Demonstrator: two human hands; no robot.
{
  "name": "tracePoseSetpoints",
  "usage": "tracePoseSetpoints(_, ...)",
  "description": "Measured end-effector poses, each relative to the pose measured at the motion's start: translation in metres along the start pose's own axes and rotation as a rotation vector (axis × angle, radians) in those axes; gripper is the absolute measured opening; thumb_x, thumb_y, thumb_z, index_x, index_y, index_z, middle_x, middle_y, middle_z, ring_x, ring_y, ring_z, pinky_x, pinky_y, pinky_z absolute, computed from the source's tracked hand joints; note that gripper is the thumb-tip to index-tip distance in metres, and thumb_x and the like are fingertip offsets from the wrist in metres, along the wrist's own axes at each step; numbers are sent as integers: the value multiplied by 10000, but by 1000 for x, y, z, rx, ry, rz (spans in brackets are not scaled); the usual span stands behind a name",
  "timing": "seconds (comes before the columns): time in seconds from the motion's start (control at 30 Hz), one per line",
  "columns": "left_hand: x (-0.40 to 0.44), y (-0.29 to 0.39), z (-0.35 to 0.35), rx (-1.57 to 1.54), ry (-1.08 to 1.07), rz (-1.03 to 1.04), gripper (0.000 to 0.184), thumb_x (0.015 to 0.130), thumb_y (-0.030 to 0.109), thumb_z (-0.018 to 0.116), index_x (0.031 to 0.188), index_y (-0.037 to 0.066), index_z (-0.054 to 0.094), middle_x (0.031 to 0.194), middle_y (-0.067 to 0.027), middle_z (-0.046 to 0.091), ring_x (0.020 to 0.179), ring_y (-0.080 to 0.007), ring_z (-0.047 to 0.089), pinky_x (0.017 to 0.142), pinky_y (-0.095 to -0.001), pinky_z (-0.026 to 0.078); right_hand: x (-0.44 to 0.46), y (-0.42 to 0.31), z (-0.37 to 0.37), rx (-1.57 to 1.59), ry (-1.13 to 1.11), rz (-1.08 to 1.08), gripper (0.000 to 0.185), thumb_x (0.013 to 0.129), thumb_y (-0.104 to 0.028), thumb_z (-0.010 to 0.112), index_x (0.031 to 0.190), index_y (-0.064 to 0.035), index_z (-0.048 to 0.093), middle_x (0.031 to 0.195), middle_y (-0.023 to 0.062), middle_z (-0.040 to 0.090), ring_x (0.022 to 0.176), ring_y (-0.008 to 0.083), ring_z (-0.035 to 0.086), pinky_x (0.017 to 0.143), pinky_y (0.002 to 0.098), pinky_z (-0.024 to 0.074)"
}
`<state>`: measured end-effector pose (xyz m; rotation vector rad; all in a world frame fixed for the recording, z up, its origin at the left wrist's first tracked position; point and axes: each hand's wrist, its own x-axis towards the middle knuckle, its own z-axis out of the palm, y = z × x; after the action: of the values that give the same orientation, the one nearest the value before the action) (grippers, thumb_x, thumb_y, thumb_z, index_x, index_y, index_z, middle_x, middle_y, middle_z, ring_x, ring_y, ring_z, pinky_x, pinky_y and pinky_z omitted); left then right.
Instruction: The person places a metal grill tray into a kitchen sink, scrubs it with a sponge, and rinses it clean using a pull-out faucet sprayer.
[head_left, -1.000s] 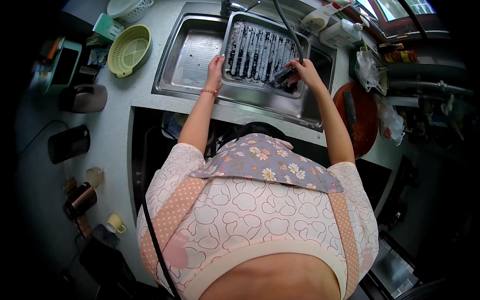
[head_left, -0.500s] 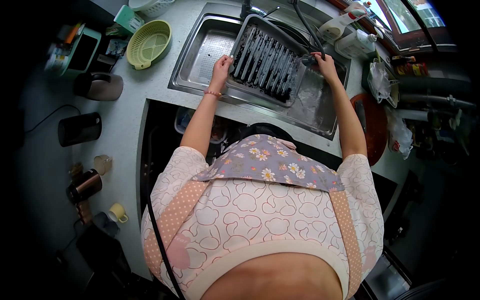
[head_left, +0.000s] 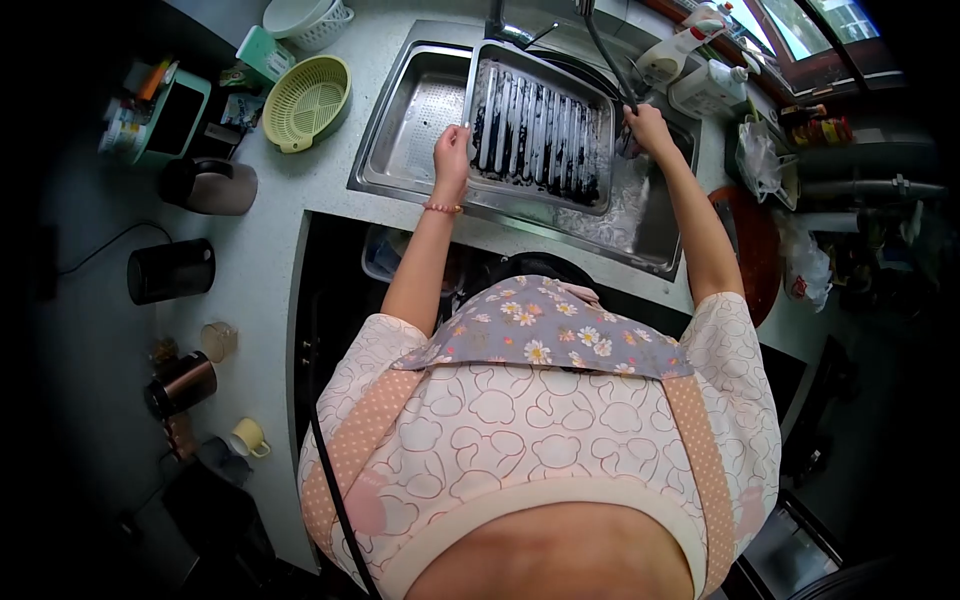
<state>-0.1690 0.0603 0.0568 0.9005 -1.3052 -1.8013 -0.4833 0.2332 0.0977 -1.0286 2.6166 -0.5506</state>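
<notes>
A grey metal tray (head_left: 540, 130) with raised ridges and black residue between them rests over the right basin of the sink (head_left: 415, 115), partly across the divider. My left hand (head_left: 452, 160) is closed on the tray's left rim. On the far side, my right hand (head_left: 647, 127) is wrapped around a faucet sprayer beside the tray's right edge. Its dark hose (head_left: 607, 50) arcs up from the hand. The spray head is mostly hidden by my fingers. Wet, glinting water shows on the basin floor to the tray's right.
A yellow-green colander (head_left: 308, 105) sits on the counter left of the sink. White bottles (head_left: 708, 88) stand behind the right corner. A round reddish-brown board (head_left: 758, 265) lies at the right. A kettle (head_left: 185, 270) and a yellow mug (head_left: 249, 437) are farther left.
The tray has turned to sit straighter along the sink, its lower right end shifting up and right. My right hand has turned the sprayer downward. The whole view has shifted slightly.
</notes>
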Motion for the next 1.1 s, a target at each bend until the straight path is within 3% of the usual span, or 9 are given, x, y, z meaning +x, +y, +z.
tracePoseSetpoints(0.07, 1, 9, -4, 23, 17, 53, 239, 886, 135, 498, 663, 74, 442, 625, 69, 337, 592, -32, 259, 514, -212, 223, 12, -3, 7, -66, 25, -109, 416, 886, -343, 476, 713, 11, 607, 610, 159, 581, 458, 277, 593, 474, 357, 484)
tracePoseSetpoints(0.33, -8, 38, -49, -4, 136, 74, 255, 901, 160, 487, 666, 87, 423, 620, 72, 294, 589, -36, 239, 505, -221, 202, 68, -86, 10, 8, -91, 13, 514, 871, -427, 473, 718, 47, 599, 725, 243, 607, 722, 383, 612, 678, 435, 479)
tracePoseSetpoints(0.4, -13, 44, -58, -20, 173, 62, 260, 904, 168, 488, 665, 89, 422, 619, 73, 288, 586, -33, 233, 503, -220, 198, 84, -101, 7, 20, -23, -36, 526, 870, -439, 471, 725, 53, 587, 721, 238, 599, 773, 365, 613, 710, 434, 463)
tracePoseSetpoints(0.5, -14, 44, -73, -23, 198, 97, 260, 906, 163, 488, 664, 94, 420, 619, 78, 282, 582, -30, 226, 500, -218, 192, 104, -123, -11, 92, 108, -202, 524, 873, -441, 474, 746, 52, 601, 652, 208, 605, 588, 350, 623, 623, 414, 506)
tracePoseSetpoints(0.6, -19, 46, -81, -40, 204, 102, 252, 906, 159, 490, 669, 95, 431, 621, 82, 287, 579, -26, 232, 500, -211, 194, 98, -140, -34, 345, 18, -127, 458, 858, -393, 539, 732, 43, 599, 558, 136, 576, 494, 244, 624, 511, 330, 501)
tracePoseSetpoints(0.73, -22, 50, -80, -41, 221, 106, 249, 905, 153, 487, 668, 100, 433, 618, 84, 282, 574, -22, 229, 497, -207, 193, 76, -145, -35, 523, 143, -344, 348, 810, -324, 638, 810, 24, 622, 550, 53, 569, 434, 117, 572, 446, 233, 454)
tracePoseSetpoints(0.87, -22, 46, -77, -51, 222, 81, 247, 905, 148, 482, 667, 101, 434, 614, 86, 281, 570, -21, 226, 494, -207, 192, 63, -146, -23, 705, 227, -617, 246, 776, -226, 692, 847, 4, 638, 646, 21, 601, 635, 49, 555, 557, 215, 426)
tracePoseSetpoints(1.03, -24, 40, -69, -8, 216, 57, 246, 900, 154, 490, 667, 97, 434, 614, 85, 289, 572, -22, 230, 496, -208, 193, 59, -145, -44, 573, 213, -453, 347, 807, -250, 656, 1036, 2, 595, 678, -7, 583, 610, 55, 502, 594, 205, 413)
tracePoseSetpoints(1.1, -25, 35, -67, -13, 217, 52, 247, 898, 154, 492, 666, 94, 431, 616, 83, 295, 575, -23, 235, 498, -209, 196, 60, -138, -35, 850, 221, -509, 357, 812, -237, 648, 1076, -7, 582, 743, -7, 593, 636, 54, 505, 594, 198, 401)
